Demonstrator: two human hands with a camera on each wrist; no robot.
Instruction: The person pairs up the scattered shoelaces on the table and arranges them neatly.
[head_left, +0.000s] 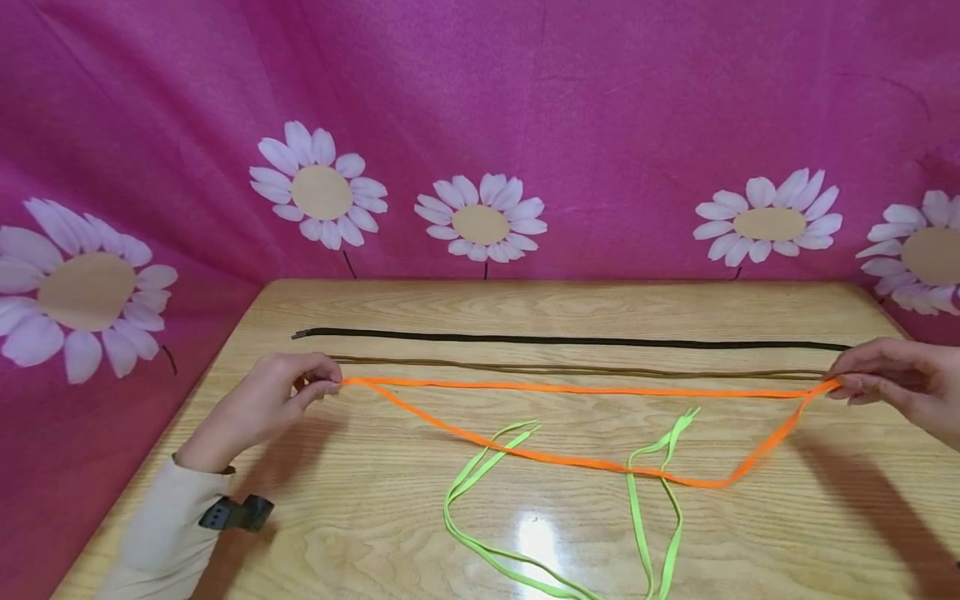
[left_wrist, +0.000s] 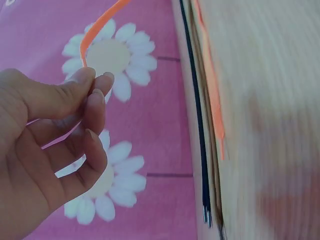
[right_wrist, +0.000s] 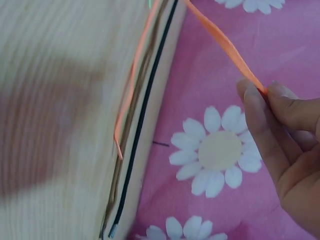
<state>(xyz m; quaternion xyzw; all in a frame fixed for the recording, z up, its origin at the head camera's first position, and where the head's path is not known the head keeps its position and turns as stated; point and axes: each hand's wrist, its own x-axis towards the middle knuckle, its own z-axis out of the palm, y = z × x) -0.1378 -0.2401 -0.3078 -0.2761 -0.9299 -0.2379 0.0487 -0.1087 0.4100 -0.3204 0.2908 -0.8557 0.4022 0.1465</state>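
Observation:
My left hand (head_left: pixel 273 400) pinches one end of an orange shoelace (head_left: pixel 555 458) between thumb and fingertips. At the right, my right hand (head_left: pixel 900 379) pinches its other end, and the lace sags between the two hands. A second orange strand (head_left: pixel 570 389) runs nearly straight behind it; in the left wrist view this strand (left_wrist: pixel 215 100) lies on the table with its tip showing. In the right wrist view, thumb and fingers grip the held orange lace (right_wrist: pixel 225 42). Green shoelaces (head_left: pixel 465 483) lie curved on the table, partly crossed by the sagging lace.
A black shoelace (head_left: pixel 570 340) lies straight across the back of the wooden table (head_left: pixel 375 533). Brown laces (head_left: pixel 525 368) stretch parallel in front of it. A pink cloth (head_left: pixel 585 100) with white daisies hangs behind the table and along its left side.

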